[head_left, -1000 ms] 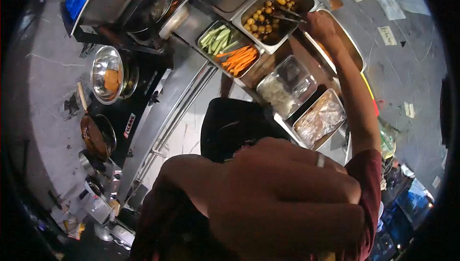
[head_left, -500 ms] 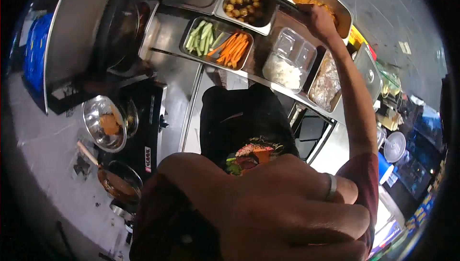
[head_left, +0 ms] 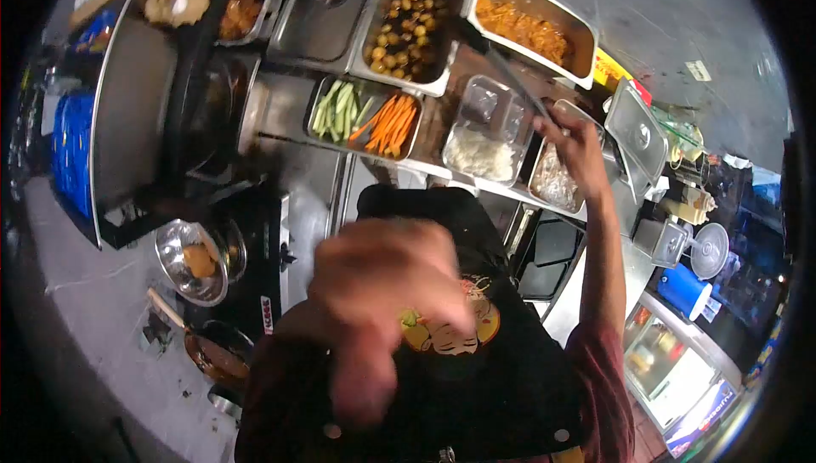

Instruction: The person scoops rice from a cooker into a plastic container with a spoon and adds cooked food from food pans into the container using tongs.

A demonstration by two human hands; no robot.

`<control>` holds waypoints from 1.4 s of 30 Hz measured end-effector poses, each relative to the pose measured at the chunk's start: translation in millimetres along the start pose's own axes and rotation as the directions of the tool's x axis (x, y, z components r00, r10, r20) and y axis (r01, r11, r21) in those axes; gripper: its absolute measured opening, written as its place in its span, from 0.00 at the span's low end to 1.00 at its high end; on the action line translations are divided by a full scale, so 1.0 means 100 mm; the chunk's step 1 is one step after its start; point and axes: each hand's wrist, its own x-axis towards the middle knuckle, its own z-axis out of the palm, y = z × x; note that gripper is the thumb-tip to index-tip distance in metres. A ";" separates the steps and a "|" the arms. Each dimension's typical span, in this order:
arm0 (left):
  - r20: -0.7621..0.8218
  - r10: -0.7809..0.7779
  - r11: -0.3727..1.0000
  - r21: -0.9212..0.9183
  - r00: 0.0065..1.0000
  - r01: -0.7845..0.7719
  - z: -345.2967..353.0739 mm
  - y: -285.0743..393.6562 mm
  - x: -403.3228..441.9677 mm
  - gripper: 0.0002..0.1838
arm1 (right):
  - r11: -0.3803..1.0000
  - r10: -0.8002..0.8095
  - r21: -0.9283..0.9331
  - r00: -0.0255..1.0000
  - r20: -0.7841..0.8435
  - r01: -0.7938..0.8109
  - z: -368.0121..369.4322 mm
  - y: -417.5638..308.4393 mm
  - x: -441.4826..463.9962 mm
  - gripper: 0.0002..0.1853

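My right hand (head_left: 575,150) grips a long-handled dark serving utensil (head_left: 514,81), whose exact kind I cannot make out. Its far end hangs between a pan of small round brown food in dark sauce (head_left: 399,42) and a pan of orange-brown shredded food (head_left: 529,28). Below the utensil sits a clear compartment container (head_left: 487,127) with white rice (head_left: 481,155) in the part nearest me; the other compartments hold no food. Motion blurs my left hand (head_left: 387,293), raised close to the camera above the black apron (head_left: 501,378); its fingers are smeared.
A tray of cucumber and carrot sticks (head_left: 412,150) lies left of the container. A pan with a plastic-wrapped bundle (head_left: 552,181) stands to its right. Farther left are a stove (head_left: 265,208), a steel bowl (head_left: 183,289) and a wooden-handled pan (head_left: 217,352). A metal lid (head_left: 637,132) leans at right.
My right hand has drawn the utensil back from the pans toward the wrapped bundle. My left hand has shifted left and away from the camera. The view has shifted too.
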 end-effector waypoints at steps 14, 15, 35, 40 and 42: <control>-0.267 -0.845 0.367 0.340 0.463 0.866 -0.80 -2.25 -0.77 0.24 | 0.984 -0.017 -0.179 1.000 -0.013 0.014 -0.08 0.82 -0.71 0.29; -0.273 -0.839 0.372 0.341 0.470 0.863 -0.82 -2.26 -0.81 0.24 | 0.986 0.009 -0.164 1.000 0.029 -0.004 -0.15 0.72 -0.72 0.30; -0.492 -0.851 0.197 -0.624 -0.184 0.756 -1.69 -2.52 -3.91 0.17 | 0.460 -0.540 -0.738 0.816 0.209 0.493 -0.16 -0.70 1.65 0.13; -0.579 -0.792 0.279 -0.627 -0.195 0.728 -1.71 -2.83 -4.19 0.17 | 0.162 -0.613 -0.779 0.680 0.402 0.606 0.03 -1.24 2.00 0.13; -0.600 -0.782 0.318 -0.616 -0.168 0.721 -1.72 -2.91 -4.14 0.17 | 0.105 -0.654 -0.755 0.617 0.437 0.647 0.18 -1.34 2.20 0.11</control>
